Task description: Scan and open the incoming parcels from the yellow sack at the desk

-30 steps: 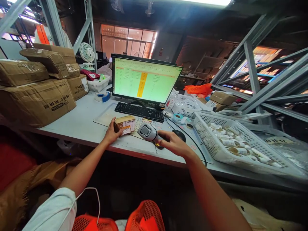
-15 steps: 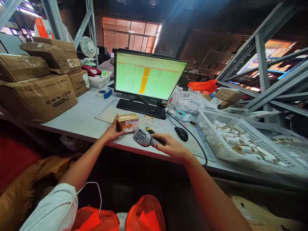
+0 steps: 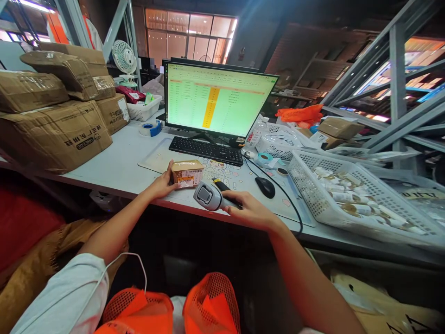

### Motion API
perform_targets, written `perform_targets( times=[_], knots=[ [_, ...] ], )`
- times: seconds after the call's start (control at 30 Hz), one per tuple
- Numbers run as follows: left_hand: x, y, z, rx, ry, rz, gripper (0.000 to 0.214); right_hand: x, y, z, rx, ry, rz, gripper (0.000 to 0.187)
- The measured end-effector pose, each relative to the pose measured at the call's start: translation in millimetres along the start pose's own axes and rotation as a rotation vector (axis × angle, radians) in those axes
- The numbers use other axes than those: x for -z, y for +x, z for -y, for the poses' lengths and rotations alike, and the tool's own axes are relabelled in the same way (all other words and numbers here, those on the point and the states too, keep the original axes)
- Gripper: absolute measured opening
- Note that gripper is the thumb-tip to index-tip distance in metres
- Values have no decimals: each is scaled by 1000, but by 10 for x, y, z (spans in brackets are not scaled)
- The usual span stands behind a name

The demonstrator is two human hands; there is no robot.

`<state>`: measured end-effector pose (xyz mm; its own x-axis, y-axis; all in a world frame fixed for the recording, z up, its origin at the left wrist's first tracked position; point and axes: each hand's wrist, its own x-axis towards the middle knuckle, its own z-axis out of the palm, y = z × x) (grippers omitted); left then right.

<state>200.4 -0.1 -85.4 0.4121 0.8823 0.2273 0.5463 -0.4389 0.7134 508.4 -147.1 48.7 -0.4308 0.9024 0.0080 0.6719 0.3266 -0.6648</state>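
Note:
A small cardboard box [image 3: 188,173] with a white and orange barcode label stands near the desk's front edge. My left hand [image 3: 162,185] is closed around its left side, thumb on the label face. In my right hand [image 3: 248,209] is a grey barcode scanner [image 3: 208,195], gripped by its dark handle, its head just right of the box and close to it. Beneath both lies a patterned desk mat [image 3: 225,170]. A yellow and black object [image 3: 219,183], partly hidden, lies behind the scanner.
A lit monitor [image 3: 217,99] with a spreadsheet stands behind a black keyboard [image 3: 206,150]. The mouse [image 3: 265,187] and a cable are on the right, beside a white basket [image 3: 306,185] of small rolled items. Large cartons [image 3: 55,134] are stacked left, with blue tape [image 3: 151,129] nearby.
The view has shifted slightly. My left hand still holds the box and my right hand the scanner, and the box's label is tilted a little differently. A cell outline shows on the monitor.

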Motion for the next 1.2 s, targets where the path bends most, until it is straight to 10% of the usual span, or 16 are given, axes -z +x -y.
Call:
perform_targets(
  times=[0.67, 0.97, 1.2],
  knots=[
    [-56, -34, 48, -19, -59, -68, 113, 65, 105, -190, -9, -73, -83, 44],
    [-105, -41, 160, 52, -292, -230, 130, 203, 456, -1429, -662, -569, -428, 51],
    [-93, 21, 121, 209, -211, -231, 137, 511, 750, -1415, -802, -645, -458, 51]
  ],
)
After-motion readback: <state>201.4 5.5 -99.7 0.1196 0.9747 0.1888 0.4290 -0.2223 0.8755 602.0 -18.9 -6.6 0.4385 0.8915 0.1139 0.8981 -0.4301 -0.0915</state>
